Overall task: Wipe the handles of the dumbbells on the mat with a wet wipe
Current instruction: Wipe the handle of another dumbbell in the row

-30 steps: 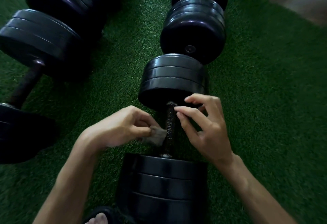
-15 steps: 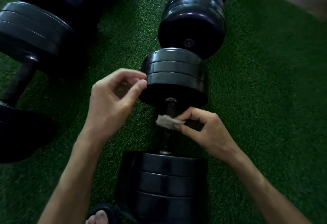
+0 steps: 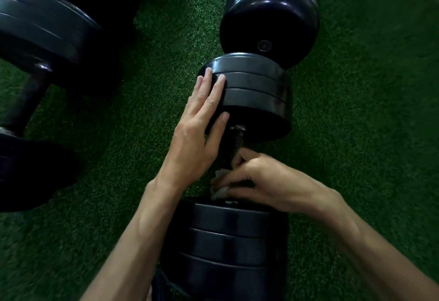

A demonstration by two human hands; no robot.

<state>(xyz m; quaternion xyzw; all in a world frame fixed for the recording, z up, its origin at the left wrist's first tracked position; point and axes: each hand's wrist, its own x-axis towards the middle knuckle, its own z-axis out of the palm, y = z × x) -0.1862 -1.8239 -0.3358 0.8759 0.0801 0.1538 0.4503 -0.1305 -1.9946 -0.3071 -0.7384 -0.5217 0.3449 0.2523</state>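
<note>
A black dumbbell lies lengthwise on the green mat [image 3: 356, 134], its far plates [image 3: 256, 91] and near plates [image 3: 232, 234] joined by a dark knurled handle [image 3: 236, 141]. My right hand [image 3: 259, 182] curls round the lower part of the handle with a crumpled whitish wet wipe [image 3: 219, 185] pressed under its fingers. My left hand [image 3: 197, 132] lies flat with straight fingers against the left side of the far plates. Most of the wipe and the lower handle are hidden by my right hand.
A second dumbbell [image 3: 42, 32] lies to the left, its handle [image 3: 26, 101] running down toward another plate stack [image 3: 28, 170]. A third dumbbell's plates [image 3: 270, 15] sit just beyond the one I hold. Bare floor shows at the top right corner.
My left hand, raised and pinching nothing before, has come down flat against the far plates. My right hand has slid the wipe down the handle toward the near plates.
</note>
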